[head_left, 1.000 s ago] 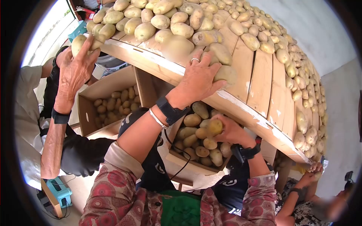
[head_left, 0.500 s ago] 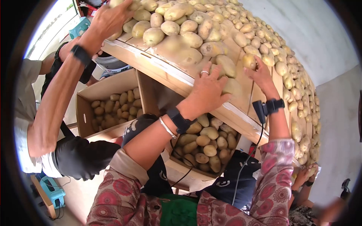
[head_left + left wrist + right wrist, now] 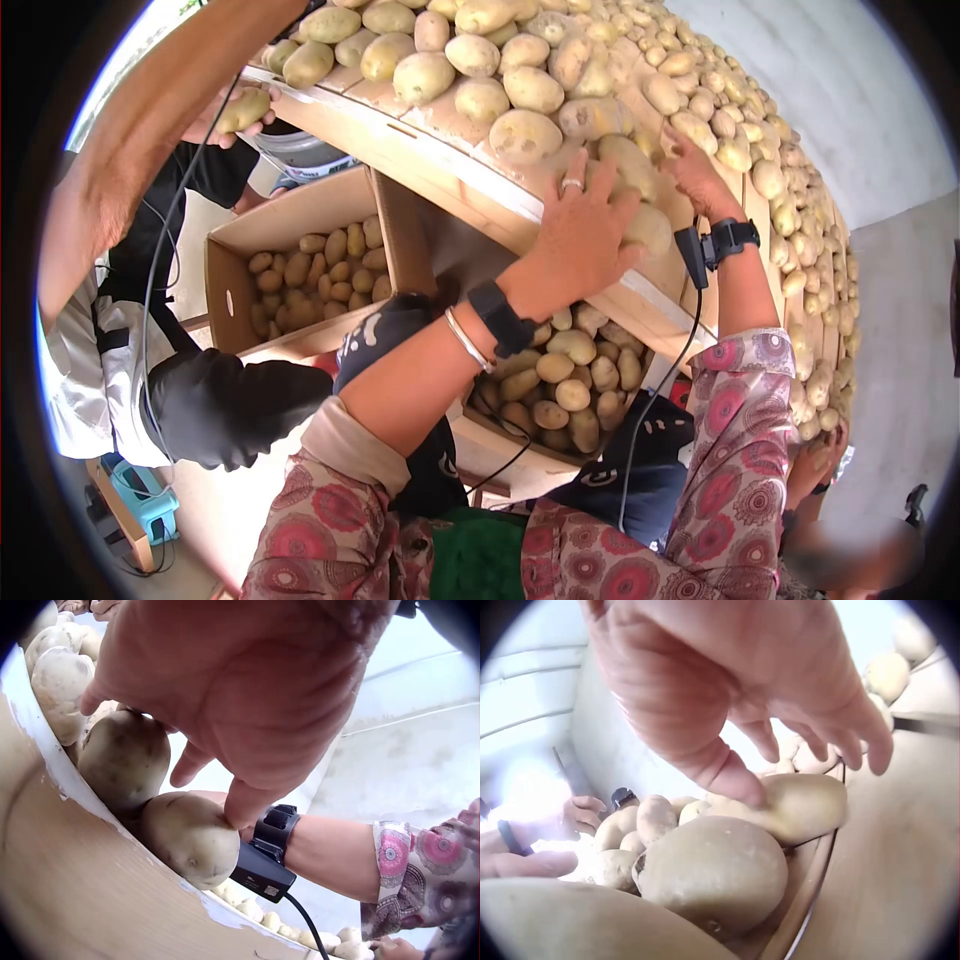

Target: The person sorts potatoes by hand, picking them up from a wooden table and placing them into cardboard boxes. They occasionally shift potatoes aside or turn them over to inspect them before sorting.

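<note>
The left hand (image 3: 580, 240) lay spread, fingers apart, over two potatoes (image 3: 187, 836) at the lower edge of the slanted wooden table (image 3: 440, 170), apparently bracing them against rolling off. The right hand (image 3: 700, 175) reached further up the table with fingers loosely parted, its thumb touching a long potato (image 3: 802, 806); a firm grip could not be confirmed. Below the table edge stood a cardboard box (image 3: 300, 215) of potatoes, placed to catch sorted ones, in my judgement. Another person's arm (image 3: 150, 130) crossed the table's upper corner, face out of view.
</note>
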`<state>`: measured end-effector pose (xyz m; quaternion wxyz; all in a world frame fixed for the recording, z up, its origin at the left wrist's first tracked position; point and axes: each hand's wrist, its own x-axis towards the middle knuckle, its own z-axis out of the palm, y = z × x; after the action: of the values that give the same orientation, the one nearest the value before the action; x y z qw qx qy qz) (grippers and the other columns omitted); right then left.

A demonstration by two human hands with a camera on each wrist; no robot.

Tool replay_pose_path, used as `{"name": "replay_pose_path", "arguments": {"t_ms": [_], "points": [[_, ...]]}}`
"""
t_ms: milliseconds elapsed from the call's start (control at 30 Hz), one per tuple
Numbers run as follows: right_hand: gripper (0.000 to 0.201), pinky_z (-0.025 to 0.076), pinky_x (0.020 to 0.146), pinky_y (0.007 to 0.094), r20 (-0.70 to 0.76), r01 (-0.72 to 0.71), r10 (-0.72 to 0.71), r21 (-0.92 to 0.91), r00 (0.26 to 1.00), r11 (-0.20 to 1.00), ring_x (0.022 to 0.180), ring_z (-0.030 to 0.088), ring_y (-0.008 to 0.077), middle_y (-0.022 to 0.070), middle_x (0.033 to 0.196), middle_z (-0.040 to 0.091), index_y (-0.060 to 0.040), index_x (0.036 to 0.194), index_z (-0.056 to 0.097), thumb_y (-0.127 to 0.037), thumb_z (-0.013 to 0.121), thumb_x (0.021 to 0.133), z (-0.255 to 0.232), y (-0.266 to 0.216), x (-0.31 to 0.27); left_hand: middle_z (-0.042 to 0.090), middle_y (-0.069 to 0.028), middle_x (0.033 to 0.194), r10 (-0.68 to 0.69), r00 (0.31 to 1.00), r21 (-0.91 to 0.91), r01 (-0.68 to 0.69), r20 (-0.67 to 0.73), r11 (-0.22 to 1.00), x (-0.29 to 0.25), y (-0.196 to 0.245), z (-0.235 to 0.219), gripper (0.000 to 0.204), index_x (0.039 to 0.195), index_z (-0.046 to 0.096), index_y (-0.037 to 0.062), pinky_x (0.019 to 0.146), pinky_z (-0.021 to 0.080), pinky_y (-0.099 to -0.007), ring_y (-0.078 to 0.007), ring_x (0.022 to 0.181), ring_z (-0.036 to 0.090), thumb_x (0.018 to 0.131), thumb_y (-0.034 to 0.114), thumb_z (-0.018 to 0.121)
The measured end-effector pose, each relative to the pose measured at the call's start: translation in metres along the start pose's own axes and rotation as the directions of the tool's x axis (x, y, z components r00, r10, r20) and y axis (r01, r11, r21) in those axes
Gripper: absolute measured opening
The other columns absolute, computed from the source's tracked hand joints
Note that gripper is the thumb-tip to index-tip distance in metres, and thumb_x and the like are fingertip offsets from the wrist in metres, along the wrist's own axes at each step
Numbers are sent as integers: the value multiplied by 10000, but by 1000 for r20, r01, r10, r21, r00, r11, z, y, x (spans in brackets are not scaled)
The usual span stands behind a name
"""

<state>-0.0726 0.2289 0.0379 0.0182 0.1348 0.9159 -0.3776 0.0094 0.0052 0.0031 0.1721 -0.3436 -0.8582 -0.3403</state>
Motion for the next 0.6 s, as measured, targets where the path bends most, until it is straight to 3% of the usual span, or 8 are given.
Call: {"name": "replay_pose_path", "arguments": {"t_ms": [100, 200, 233, 333, 400, 467, 533, 600], "points": [[531, 415, 867, 310, -58, 161, -169, -117, 984, 980, 1082, 503, 157, 101, 1296, 509, -120, 1346, 468, -126, 569, 824, -21, 28, 6, 325, -217, 1380, -21, 997, -33, 19, -68, 999, 3, -5, 8, 508, 1208, 518, 86, 980, 301, -590, -494, 1262, 300, 796, 351, 652], [411, 457, 827, 287, -183, 229, -192, 208, 964, 951, 1052, 548, 142, 88, 1234, 569, -83, 1285, 528, -151, 566, 881, -23, 4, -73, 438, -206, 1247, 16, 974, -109, -42, -227, 993, 13, -12, 15, 402, 1103, 560, 68, 893, 362, -547, -432, 1142, 421, 802, 321, 646], [366, 463, 846, 284, -103, 240, -217, 345, 971, 908, 1026, 581, 143, 73, 1165, 609, -76, 1246, 557, -160, 574, 890, -24, -1, -101, 538, -209, 1129, 53, 941, -107, -95, -335, 990, 10, -11, 12, 326, 1010, 595, 46, 807, 435, -498, -380, 1027, 538, 815, 305, 635], [251, 497, 801, 236, 170, 125, -260, 558, 950, 820, 882, 638, 112, 27, 967, 675, -60, 1123, 623, -174, 592, 902, -10, 4, -178, 442, -292, 1191, 128, 959, -218, -185, -251, 958, 8, -7, -15, 371, 1199, 466, -6, 914, 379, -493, -456, 1101, 422, 864, 134, 543], [238, 494, 748, 228, 399, -15, -196, 469, 896, 883, 844, 623, 92, 33, 938, 668, -41, 1096, 627, -179, 590, 906, 11, 13, -215, 444, -292, 1178, 170, 920, -181, -245, -353, 952, 8, -13, -12, 371, 1203, 461, -7, 905, 384, -488, -454, 1081, 432, 869, 135, 542], [227, 487, 718, 243, 505, -77, -118, 348, 855, 934, 824, 621, 116, 45, 911, 664, -30, 1072, 626, -168, 585, 897, 37, 37, -230, 516, -239, 1010, 287, 771, -113, -418, -568, 901, 14, -20, -6, 285, 1138, 511, -11, 787, 427, -426, -367, 903, 512, 893, 134, 527], [219, 487, 712, 257, 523, -113, -66, 303, 850, 946, 812, 628, 144, 68, 901, 667, -27, 1052, 631, -157, 594, 879, 67, 79, -230, 523, -202, 918, 174, 874, -284, -327, -453, 901, 6, -7, -28, 224, 1072, 537, -12, 725, 421, -396, -320, 818, 508, 899, 130, 522], [219, 482, 702, 304, 412, 195, -139, -96, 901, 976, 794, 624, 247, 145, 889, 653, -18, 998, 635, -122, 629, 805, 80, 104, -233, 529, -165, 825, 69, 946, -437, -210, -317, 875, -1, -4, -32, 177, 1006, 563, -12, 662, 415, -366, -273, 733, 504, 905, 126, 517]]}}
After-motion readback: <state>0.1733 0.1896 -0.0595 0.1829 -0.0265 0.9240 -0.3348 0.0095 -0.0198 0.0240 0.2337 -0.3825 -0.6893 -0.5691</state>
